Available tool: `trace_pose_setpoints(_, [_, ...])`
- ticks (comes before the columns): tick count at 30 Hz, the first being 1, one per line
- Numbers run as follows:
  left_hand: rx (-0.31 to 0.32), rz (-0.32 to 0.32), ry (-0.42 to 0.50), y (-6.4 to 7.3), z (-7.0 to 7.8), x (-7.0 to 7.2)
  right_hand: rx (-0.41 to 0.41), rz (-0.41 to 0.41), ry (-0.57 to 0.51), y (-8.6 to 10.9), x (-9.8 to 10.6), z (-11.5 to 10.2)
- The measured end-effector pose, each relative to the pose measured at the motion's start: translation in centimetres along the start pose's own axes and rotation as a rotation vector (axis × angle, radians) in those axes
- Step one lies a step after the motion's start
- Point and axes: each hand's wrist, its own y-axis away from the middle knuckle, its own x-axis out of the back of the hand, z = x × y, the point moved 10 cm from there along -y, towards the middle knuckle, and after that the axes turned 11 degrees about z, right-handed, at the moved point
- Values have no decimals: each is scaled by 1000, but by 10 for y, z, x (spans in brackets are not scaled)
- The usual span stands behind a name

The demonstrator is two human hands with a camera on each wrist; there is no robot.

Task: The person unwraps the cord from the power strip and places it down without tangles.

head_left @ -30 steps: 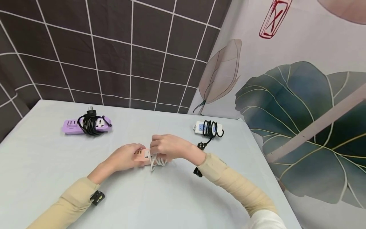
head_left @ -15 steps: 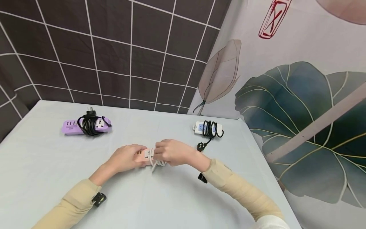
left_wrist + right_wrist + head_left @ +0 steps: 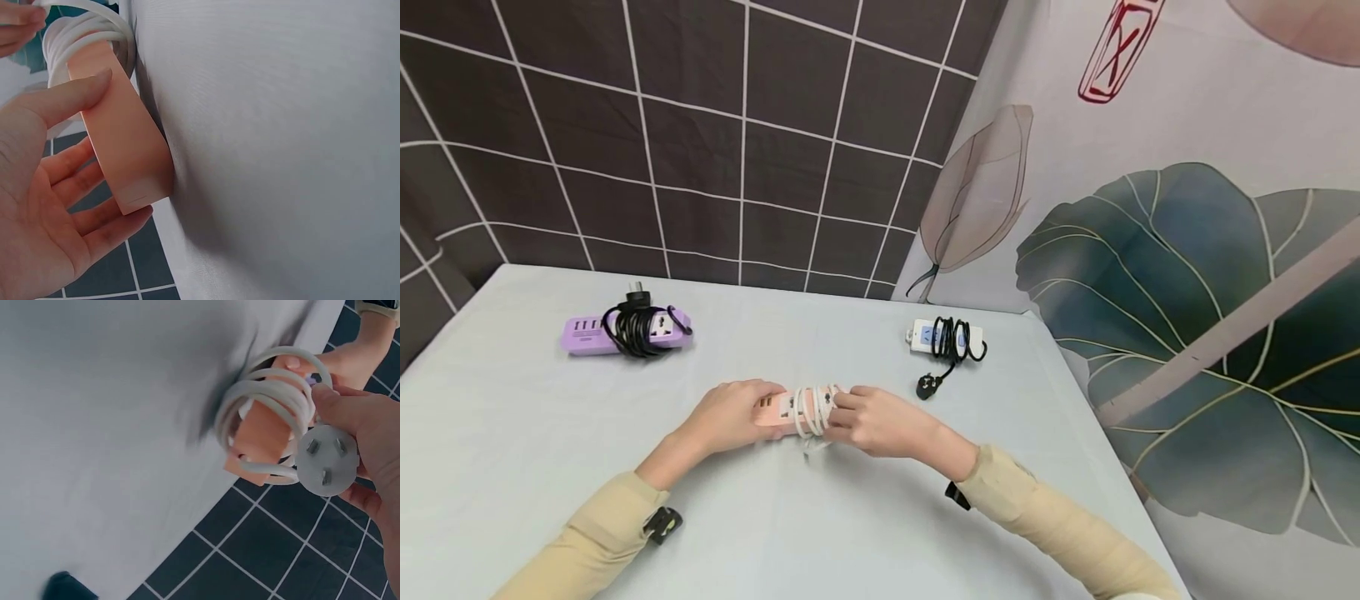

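A pink power strip (image 3: pixel 787 410) lies near the middle of the table, with its white cord (image 3: pixel 809 412) wound round its right half. My left hand (image 3: pixel 728 415) grips the strip's left end; in the left wrist view the thumb lies across one face of the pink body (image 3: pixel 128 140) and the fingers reach along the opposite side. At the strip's right end my right hand (image 3: pixel 883 423) pinches the white cord between thumb and fingers. Seen from the right wrist, the white three-pin plug (image 3: pixel 326 460) sits just beside those fingers, pins facing the camera.
Behind and left lies a purple power strip (image 3: pixel 591 335) wrapped in black cord. A white power strip (image 3: pixel 921 335) with black cord rests at the back right, its black plug (image 3: pixel 928 385) towards me. A dark grid-patterned cloth (image 3: pixel 700 150) rises behind the table (image 3: pixel 737 533).
My right hand has moved right and a little towards me along the strip, and more white cord turns show round it. The left hand keeps its grip, almost still.
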Motion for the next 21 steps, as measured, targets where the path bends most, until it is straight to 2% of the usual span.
trace_pose_setpoints(4, [9, -12, -8, 0, -1, -2, -41, 55, -25, 9, 1, -3])
trace_pose_setpoints(8, [22, -21, -15, 0, -2, -4, -121, 87, -96, 18, 0, -6])
trace_pose_setpoints(13, [17, -19, -22, -1, 0, -4, -202, 52, -178, 29, -5, -12])
trace_pose_setpoints(21, [7, -10, -30, -2, 0, -3, -277, 7, -286, 37, -13, -14])
